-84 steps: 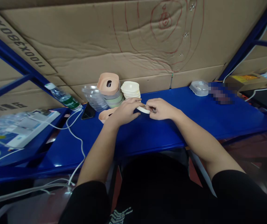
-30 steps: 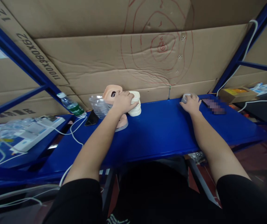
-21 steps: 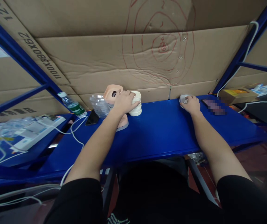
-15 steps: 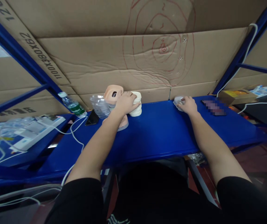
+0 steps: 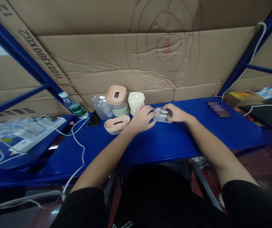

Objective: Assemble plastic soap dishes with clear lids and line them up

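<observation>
At the middle of the blue table [image 5: 197, 139] my right hand [image 5: 177, 114] grips a clear plastic case [image 5: 161, 114] with a round white part inside. My left hand [image 5: 142, 118] sits just left of the case, fingers curled, fingertips touching its edge. Behind my left hand stands a stack of cream round lids [image 5: 136, 100]. Left of that is a stack of pink and green holders [image 5: 117, 100], and one pink holder [image 5: 117, 124] lies alone on the table.
Clear plastic cups [image 5: 101, 107], a black phone [image 5: 93, 119] and a water bottle [image 5: 71, 105] lie at the back left. White cables [image 5: 79, 145] run over the left edge. Cardboard [image 5: 136, 57] walls the back. A yellow box [image 5: 242, 95] sits far right.
My right hand brought the clear case from the back right of the table to the middle. My left hand left the cream stack and came down to meet the case.
</observation>
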Demonstrator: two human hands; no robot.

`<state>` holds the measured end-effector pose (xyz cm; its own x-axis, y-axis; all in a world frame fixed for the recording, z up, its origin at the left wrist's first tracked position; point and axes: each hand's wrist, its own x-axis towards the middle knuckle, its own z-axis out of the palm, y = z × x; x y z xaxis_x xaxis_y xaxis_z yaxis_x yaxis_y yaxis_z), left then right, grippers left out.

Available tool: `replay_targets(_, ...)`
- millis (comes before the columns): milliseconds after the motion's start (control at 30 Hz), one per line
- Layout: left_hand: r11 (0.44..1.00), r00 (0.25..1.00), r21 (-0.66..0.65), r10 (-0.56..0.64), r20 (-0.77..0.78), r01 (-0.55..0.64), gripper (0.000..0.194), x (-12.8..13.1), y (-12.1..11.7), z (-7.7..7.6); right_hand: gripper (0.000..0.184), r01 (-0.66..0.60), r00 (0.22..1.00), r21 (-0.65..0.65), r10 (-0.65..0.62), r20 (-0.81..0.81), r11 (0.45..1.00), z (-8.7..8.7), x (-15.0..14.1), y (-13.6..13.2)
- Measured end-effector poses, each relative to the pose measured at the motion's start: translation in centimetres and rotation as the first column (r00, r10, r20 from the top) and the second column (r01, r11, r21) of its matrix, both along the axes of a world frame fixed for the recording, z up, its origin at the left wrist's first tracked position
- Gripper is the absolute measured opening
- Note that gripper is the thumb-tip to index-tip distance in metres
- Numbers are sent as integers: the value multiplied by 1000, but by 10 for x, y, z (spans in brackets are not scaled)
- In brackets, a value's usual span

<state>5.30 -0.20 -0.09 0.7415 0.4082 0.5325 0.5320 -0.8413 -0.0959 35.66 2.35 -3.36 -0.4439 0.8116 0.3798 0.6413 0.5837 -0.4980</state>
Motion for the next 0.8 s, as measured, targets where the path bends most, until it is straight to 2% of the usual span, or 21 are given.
replay_targets(133, 997, 1000, -81, 9, 21, -7, 42, -3, 4, -29, 80, -98, 995, 1, 98, -14, 995, -7, -24, -1)
replay_targets(267, 991, 998, -134, -19, 54, 26, 47, -4, 6, -44, 90, -37, 999, -11, 37, -17, 999, -11, -23, -1)
replay_targets(367, 987, 997, -159, -20, 80, 32, 54, -3, 5, -45, 92, 37, 999, -51, -39, -24, 998, -8, -16, -1)
replay_targets(467, 986, 997, -164, -5, 82, 18, 63, -4, 5, -45, 89, 51, 992, -165, -70, -109, 985, -2, -11, -4)
replay_targets(633, 992, 999, -125, -4, 52, 11, 89, -6, 7, -46, 66, -160, 930, -408, -2, -369, 899, 7, -16, -9)
replay_targets(733, 997, 998, -73, -30, 48, 33, 94, -6, 6, -44, 57, -234, 888, -476, -13, -460, 848, 8, -23, -12)
replay_targets(800, 998, 998, -44, -53, 31, 54, 92, -5, 4, -43, 57, -259, 855, -517, -55, -516, 816, 6, -27, -13)
